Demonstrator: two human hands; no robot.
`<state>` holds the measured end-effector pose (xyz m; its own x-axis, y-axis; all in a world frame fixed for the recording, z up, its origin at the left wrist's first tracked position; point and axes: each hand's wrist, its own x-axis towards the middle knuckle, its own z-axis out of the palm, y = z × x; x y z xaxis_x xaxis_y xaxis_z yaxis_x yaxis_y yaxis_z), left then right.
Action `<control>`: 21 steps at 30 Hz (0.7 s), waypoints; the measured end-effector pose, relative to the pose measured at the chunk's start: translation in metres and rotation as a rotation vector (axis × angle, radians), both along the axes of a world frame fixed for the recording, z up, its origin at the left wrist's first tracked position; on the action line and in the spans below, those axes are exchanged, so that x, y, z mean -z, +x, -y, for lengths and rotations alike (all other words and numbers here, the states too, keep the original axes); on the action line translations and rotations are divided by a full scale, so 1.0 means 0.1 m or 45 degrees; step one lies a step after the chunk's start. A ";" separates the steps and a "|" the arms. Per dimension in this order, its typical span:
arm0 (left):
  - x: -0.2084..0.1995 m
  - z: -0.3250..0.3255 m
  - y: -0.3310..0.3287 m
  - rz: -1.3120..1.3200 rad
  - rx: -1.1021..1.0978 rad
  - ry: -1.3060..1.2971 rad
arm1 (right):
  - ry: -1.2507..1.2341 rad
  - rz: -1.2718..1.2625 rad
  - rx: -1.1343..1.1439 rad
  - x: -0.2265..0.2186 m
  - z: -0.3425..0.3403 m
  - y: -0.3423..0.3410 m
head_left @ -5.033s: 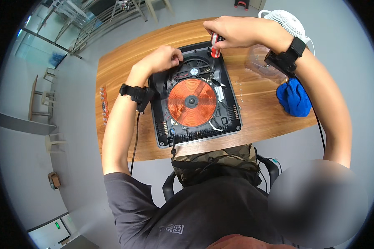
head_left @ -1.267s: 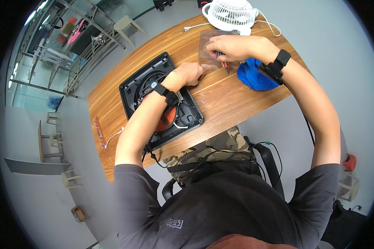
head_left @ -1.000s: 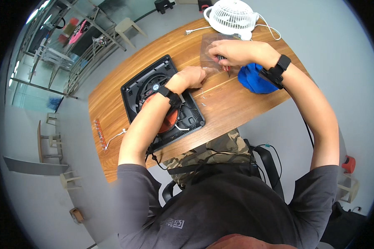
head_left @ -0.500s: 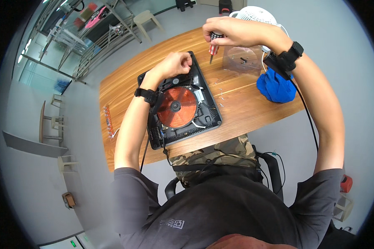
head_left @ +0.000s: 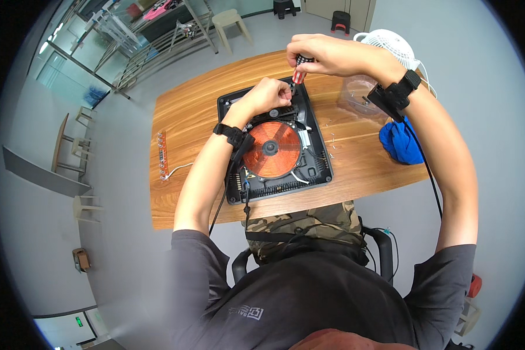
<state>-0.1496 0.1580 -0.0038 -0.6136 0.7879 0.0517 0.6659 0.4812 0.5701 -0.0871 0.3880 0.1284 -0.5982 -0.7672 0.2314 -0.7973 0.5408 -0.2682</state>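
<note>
Head view: right fingers [head_left: 292, 53] wrap a screwdriver [head_left: 298, 77]; left fingers [head_left: 285, 92] curl beside it, grip unclear.

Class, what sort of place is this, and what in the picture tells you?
Probably a workshop or training room, though I can't tell which: an opened black appliance with a copper-coloured coil lies on a wooden table, the right hand holds a screwdriver, and a metal rack stands behind.

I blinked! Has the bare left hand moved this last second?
Yes: the left hand moved left, from beside the black rectangular plastic case to over it.
</note>
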 end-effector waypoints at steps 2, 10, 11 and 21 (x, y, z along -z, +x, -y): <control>0.06 0.01 -0.02 -0.017 0.000 -0.008 | 0.006 -0.003 -0.012 -0.01 0.00 -0.01; 0.06 -0.12 0.01 0.018 0.002 -0.007 | 0.024 0.071 0.022 0.04 -0.01 0.03; 0.06 -0.14 0.02 0.024 0.011 -0.001 | 0.029 0.069 0.024 0.04 -0.01 0.04; 0.04 -0.14 0.02 0.122 -0.048 0.046 | 0.005 0.021 0.068 0.08 -0.02 0.00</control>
<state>-0.1476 0.1723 -0.0078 -0.6461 0.7630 0.0190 0.5893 0.4829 0.6477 -0.0872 0.3903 0.1208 -0.6424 -0.7348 0.2178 -0.7624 0.5839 -0.2789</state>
